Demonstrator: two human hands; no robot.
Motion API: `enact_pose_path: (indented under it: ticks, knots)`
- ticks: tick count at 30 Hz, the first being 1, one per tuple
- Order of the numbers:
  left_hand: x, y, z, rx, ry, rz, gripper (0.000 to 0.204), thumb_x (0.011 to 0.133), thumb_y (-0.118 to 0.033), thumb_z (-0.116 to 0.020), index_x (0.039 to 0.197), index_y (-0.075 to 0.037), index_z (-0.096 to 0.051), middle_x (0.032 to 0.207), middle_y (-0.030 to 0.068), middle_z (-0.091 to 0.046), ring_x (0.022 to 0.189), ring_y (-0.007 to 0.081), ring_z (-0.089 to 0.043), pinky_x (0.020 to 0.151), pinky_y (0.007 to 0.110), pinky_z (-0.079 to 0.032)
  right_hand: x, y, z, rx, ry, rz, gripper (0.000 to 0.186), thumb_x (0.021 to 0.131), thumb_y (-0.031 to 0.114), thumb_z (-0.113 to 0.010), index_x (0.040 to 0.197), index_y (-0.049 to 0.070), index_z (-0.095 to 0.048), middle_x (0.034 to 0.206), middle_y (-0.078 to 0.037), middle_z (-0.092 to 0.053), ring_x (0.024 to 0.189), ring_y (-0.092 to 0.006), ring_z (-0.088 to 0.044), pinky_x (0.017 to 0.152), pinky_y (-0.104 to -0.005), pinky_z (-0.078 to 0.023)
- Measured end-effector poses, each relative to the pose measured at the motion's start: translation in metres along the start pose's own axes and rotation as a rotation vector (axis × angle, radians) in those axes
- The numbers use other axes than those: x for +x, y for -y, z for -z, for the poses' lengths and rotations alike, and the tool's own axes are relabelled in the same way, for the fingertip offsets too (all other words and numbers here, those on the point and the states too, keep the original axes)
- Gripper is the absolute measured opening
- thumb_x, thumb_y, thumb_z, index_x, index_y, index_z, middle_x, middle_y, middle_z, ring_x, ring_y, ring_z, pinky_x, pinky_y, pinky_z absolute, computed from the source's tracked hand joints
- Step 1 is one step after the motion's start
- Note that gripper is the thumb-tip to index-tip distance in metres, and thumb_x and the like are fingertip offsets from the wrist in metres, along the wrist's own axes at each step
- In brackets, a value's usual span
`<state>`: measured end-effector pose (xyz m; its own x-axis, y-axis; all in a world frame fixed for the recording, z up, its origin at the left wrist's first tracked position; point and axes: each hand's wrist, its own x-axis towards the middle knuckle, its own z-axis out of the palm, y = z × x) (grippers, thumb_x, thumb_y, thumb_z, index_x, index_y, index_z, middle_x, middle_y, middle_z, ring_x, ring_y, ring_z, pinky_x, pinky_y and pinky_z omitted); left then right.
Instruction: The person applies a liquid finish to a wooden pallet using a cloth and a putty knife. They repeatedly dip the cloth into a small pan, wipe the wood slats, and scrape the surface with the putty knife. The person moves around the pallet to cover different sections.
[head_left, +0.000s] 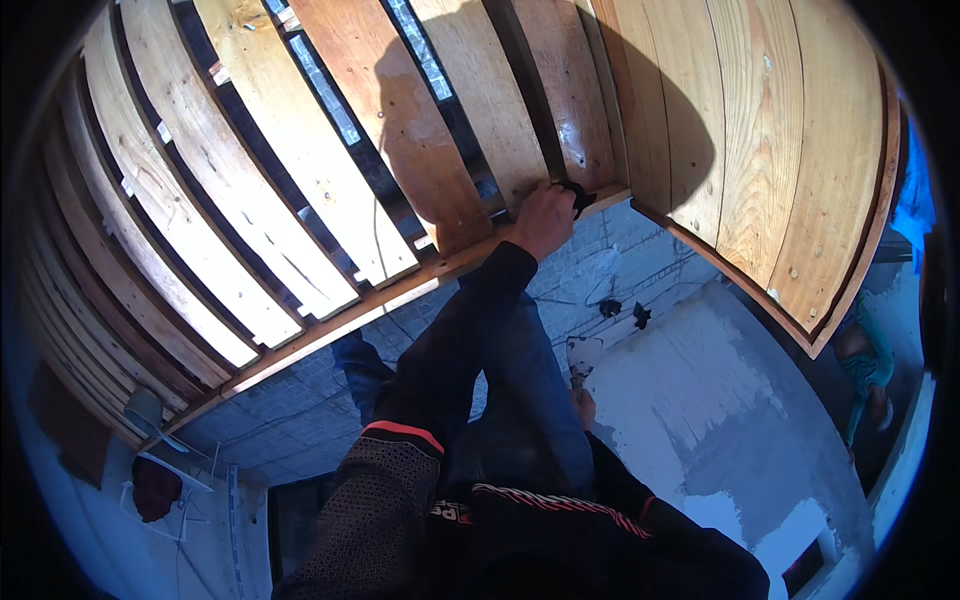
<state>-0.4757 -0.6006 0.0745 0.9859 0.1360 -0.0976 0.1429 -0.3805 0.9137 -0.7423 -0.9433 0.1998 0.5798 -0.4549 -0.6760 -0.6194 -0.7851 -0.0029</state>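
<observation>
My left hand is closed on a small black object at the lower wooden rail of a slatted wooden panel, near where it meets a solid plank panel. My right hand is low beside my jeans, partly hidden by my leg, with its fingers wrapped round the handle of a flat, stained scraper. Two small dark scraps lie below the rail, to the right of my legs.
The solid plank panel fills the upper right. Below are grey tiles and a patchy white-painted surface. A grey pot is at the left. Another person in teal clothing is low at the far right, beside blue fabric.
</observation>
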Motion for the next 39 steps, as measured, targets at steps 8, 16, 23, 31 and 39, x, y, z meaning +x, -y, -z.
enact_pose_path:
  ticks: [8, 16, 23, 31, 39]
  knots:
    - [-0.158, 0.065, 0.129, 0.255, 0.21, -0.005, 0.014, 0.072, -0.01, -0.069, 0.085, -0.005, -0.063, 0.087, 0.0077, -0.059, 0.093, 0.0235, -0.058, 0.085, 0.034, -0.049, 0.002, 0.029, 0.007, -0.36, -0.004, 0.123, 0.028, 0.098, 0.022, -0.051, 0.099, -0.005, -0.061, 0.085, -0.014, -0.068, 0.078, -0.0238, -0.063, 0.071, -0.0366, -0.05]
    - [-0.297, 0.098, 0.252, 0.379, 0.139, 0.372, 0.016, 0.074, -0.003, -0.064, 0.089, -0.005, -0.061, 0.09, 0.0097, -0.055, 0.091, 0.028, -0.056, 0.079, 0.037, -0.05, 0.028, -0.013, 0.006, 0.045, 0.09, 0.252, 0.039, 0.087, 0.037, -0.065, 0.093, -0.002, -0.06, 0.083, -0.022, -0.066, 0.074, -0.0376, -0.062, 0.065, -0.0454, -0.048]
    - [-0.255, 0.083, 0.21, 0.235, 0.026, 0.258, 0.017, 0.072, -0.006, -0.071, 0.089, -0.007, -0.067, 0.099, 0.0089, -0.052, 0.1, 0.0274, -0.054, 0.084, 0.039, -0.045, 0.006, 0.05, 0.028, -0.311, -0.036, 0.387, 0.041, 0.092, 0.038, -0.06, 0.089, -0.002, -0.058, 0.073, -0.023, -0.06, 0.067, -0.0411, -0.056, 0.063, -0.0499, -0.043]
    - [-0.227, 0.174, 0.342, 0.754, -0.057, -0.122, 0.032, 0.073, -0.012, -0.074, 0.104, -0.021, -0.071, 0.105, 0.0033, -0.053, 0.102, 0.0218, -0.052, 0.086, 0.038, -0.04, 0.02, 0.122, 0.051, -0.263, -0.412, 0.528, 0.042, 0.092, 0.039, -0.063, 0.08, 0.001, -0.051, 0.062, -0.009, -0.049, 0.053, -0.0202, -0.047, 0.051, -0.0374, -0.037]
    - [-0.147, 0.2, 0.349, 0.441, -0.676, 0.158, 0.031, 0.072, -0.005, -0.07, 0.103, -0.011, -0.073, 0.094, 0.0072, -0.056, 0.092, 0.0267, -0.056, 0.081, 0.04, -0.046, -0.014, 0.175, 0.021, -0.095, -0.331, 0.499, 0.04, 0.093, 0.038, -0.065, 0.085, -0.001, -0.056, 0.067, -0.008, -0.048, 0.062, -0.0185, -0.043, 0.058, -0.0351, -0.037]
